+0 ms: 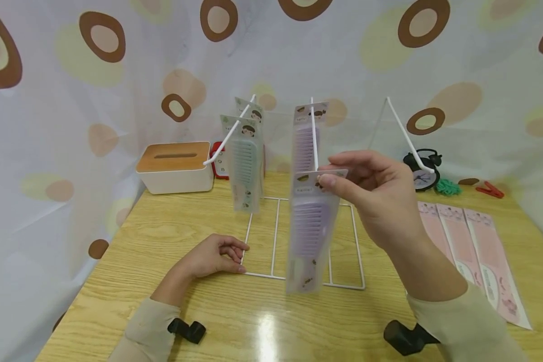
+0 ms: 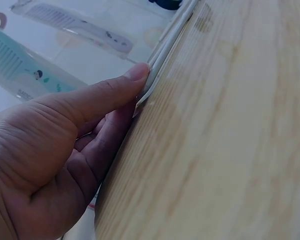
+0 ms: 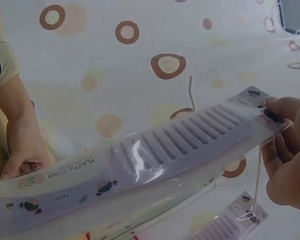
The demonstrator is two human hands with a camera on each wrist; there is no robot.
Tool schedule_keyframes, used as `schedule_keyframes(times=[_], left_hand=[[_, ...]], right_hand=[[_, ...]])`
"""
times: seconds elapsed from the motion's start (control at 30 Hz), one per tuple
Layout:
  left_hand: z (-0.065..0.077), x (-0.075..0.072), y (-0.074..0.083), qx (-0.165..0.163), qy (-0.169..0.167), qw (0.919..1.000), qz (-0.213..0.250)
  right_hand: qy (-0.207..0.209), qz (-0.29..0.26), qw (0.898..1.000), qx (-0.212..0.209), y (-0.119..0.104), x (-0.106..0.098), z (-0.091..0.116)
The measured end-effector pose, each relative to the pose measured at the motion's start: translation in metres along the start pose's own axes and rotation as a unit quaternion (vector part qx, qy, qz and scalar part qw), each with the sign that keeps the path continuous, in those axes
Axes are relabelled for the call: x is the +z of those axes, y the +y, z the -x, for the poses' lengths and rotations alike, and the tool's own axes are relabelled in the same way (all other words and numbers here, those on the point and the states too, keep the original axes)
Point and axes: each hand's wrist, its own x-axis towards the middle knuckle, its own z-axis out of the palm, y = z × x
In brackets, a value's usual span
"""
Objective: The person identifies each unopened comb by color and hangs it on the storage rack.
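Note:
My right hand [image 1: 380, 196] pinches the top of a packaged purple comb [image 1: 308, 236] between thumb and fingers, at the front end of the middle prong of a white wire rack [image 1: 275, 236]. In the right wrist view the pack [image 3: 180, 142] reads "PLASTIC COMB". Whether the prong passes through its hole is hidden. Behind it, a second purple comb [image 1: 304, 143] hangs on that prong. Two green packaged combs [image 1: 244, 166] hang from the left prong; the right prong [image 1: 409, 133] is bare. My left hand [image 1: 214, 255] pinches the rack's front left base corner, seen closely at the wire [image 2: 162, 60].
Pink packaged combs [image 1: 490, 251] lie side by side on the table's right. A tissue box [image 1: 174, 168] and a red clock [image 1: 220, 162] stand at the back left. A black alarm clock [image 1: 423, 173], a green coil [image 1: 448, 187] and a red clip [image 1: 490, 189] sit back right.

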Motion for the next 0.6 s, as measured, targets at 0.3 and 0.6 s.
schedule_keyframes(times=[0.3, 0.6], left_hand=[[0.000, 0.001, -0.001, -0.005, 0.000, 1.0000, -0.002], [0.000, 0.001, 0.001, -0.004, 0.001, 1.0000, 0.000]], right_hand=[[0.008, 0.014, 0.997, 0.071, 0.014, -0.012, -0.007], [0.046, 0.007, 0.996, 0.072, 0.033, -0.023, -0.028]])
